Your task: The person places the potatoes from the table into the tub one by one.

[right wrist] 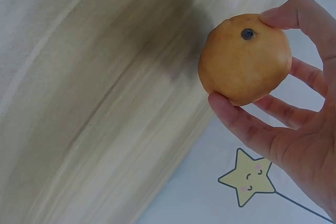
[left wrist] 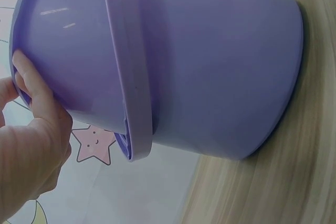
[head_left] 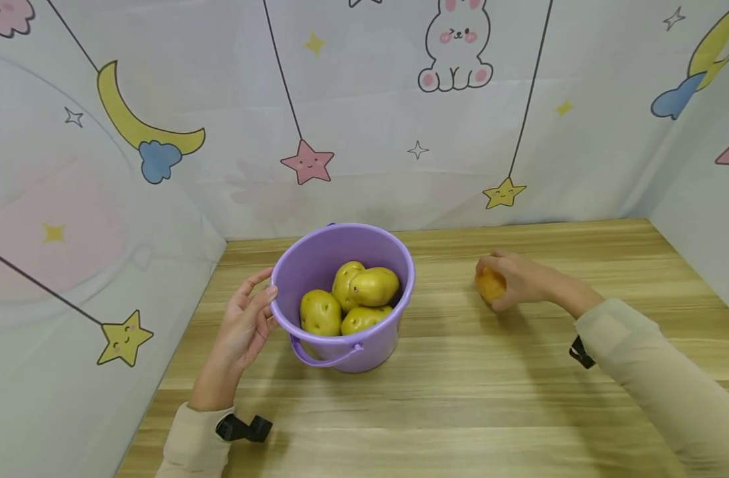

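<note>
A purple bucket (head_left: pixel 364 352) stands on the wooden table, its handle (head_left: pixel 328 362) hanging down at the front. Several yellow potatoes (head_left: pixel 373 287) lie inside it. My left hand (head_left: pixel 245 325) grips the rim at the bucket's left side, the thumb over the edge; the left wrist view shows this hand (left wrist: pixel 37 135) on the rim too. To the right of the bucket, my right hand (head_left: pixel 522 279) holds a round orange fruit (head_left: pixel 490 285) just above or at the table. In the right wrist view, thumb and fingers pinch the fruit (right wrist: pixel 244 61), which has a dark stem spot.
Behind the table (head_left: pixel 460 411) hangs a white cloth (head_left: pixel 370 113) printed with stars, moons and a rabbit. Similar cloth walls (head_left: pixel 54 279) rise at the left and right sides. A black wrist mount (head_left: pixel 245 428) sits on the left sleeve, another (head_left: pixel 581 352) on the right.
</note>
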Tool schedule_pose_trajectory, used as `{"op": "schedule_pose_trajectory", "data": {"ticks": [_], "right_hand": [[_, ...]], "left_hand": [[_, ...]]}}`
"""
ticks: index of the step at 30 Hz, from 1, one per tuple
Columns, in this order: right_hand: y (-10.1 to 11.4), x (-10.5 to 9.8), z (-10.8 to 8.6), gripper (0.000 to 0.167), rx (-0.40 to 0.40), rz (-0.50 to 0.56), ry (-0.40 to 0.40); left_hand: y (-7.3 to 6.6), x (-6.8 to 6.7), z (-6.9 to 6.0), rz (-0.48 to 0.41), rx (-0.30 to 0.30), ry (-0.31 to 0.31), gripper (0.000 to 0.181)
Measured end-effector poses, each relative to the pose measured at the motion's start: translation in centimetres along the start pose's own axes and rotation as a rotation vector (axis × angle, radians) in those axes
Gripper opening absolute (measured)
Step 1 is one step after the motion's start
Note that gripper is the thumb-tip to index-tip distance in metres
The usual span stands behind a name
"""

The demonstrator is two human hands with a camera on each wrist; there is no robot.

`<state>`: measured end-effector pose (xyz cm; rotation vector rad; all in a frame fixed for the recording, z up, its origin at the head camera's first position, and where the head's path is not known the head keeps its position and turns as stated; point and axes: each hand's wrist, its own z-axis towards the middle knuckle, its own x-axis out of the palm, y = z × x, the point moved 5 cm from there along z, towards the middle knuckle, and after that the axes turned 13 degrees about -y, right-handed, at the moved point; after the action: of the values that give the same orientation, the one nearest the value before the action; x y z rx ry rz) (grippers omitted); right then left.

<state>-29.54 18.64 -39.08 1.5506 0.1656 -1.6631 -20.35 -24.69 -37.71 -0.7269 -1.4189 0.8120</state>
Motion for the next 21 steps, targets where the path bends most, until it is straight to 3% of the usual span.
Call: {"op": "schedule_pose_trajectory", "data": {"ticks": [21], "right_hand": [[4.7, -4.0, 2.4, 0.05, -0.098, -0.004, -0.052]], "left_hand": [[0.1, 0.0, 0.0, -0.012, -0.005, -0.004, 0.03]]}}
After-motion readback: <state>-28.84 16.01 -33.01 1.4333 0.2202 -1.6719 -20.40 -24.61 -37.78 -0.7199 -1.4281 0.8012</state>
